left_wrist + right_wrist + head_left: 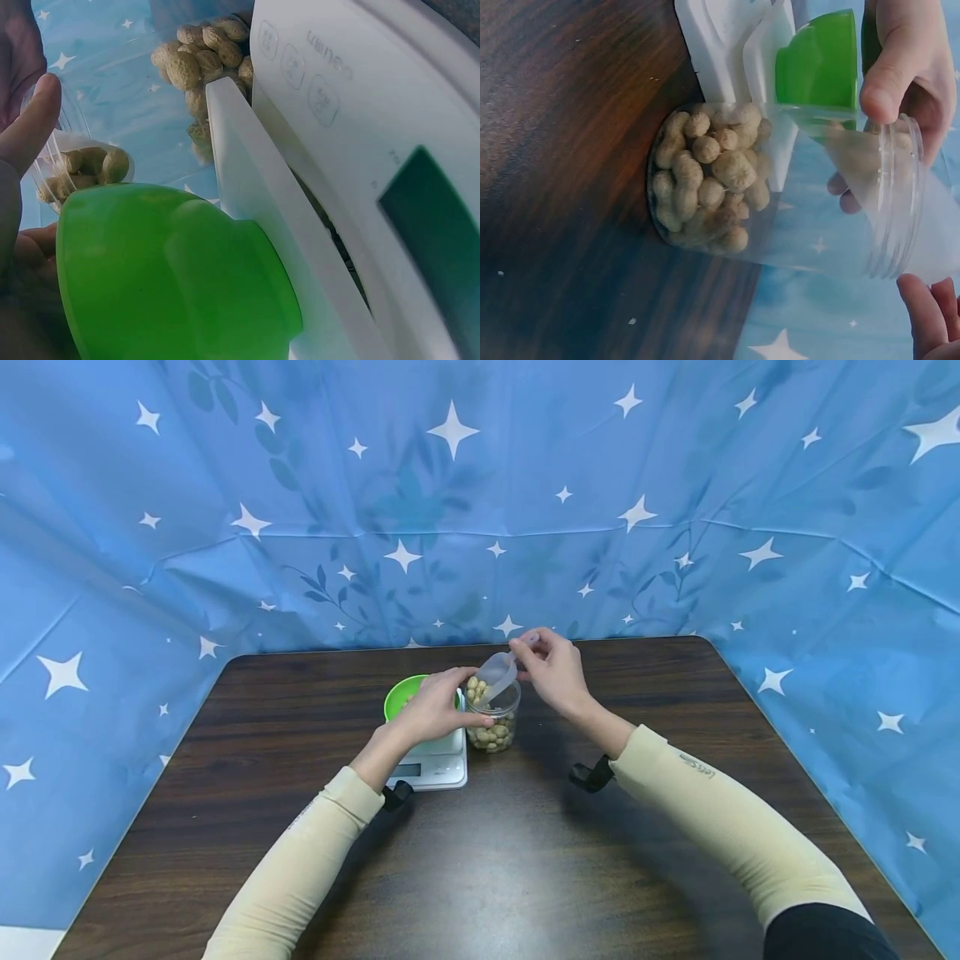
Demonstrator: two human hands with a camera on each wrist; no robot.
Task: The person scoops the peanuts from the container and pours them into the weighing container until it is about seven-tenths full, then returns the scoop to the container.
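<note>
My left hand (433,708) grips a clear plastic jar (810,225) near its threaded rim, thumb on the near side. Peanuts in shells (709,176) fill the lower part of the jar. Between thumb and fingers, my right hand (557,672) pinches the handle of a translucent white scoop (498,672). The scoop is tilted, its bowl in the jar's mouth with several peanuts in it. Just left of the jar, a green bowl (172,270) sits on a white kitchen scale (442,773); my left hand partly covers both in the head view.
The dark wooden table (480,860) reaches to a blue star-patterned curtain (480,485) behind it. The scale's display (439,232) faces the front edge. Small crumbs lie on the tabletop in the right wrist view.
</note>
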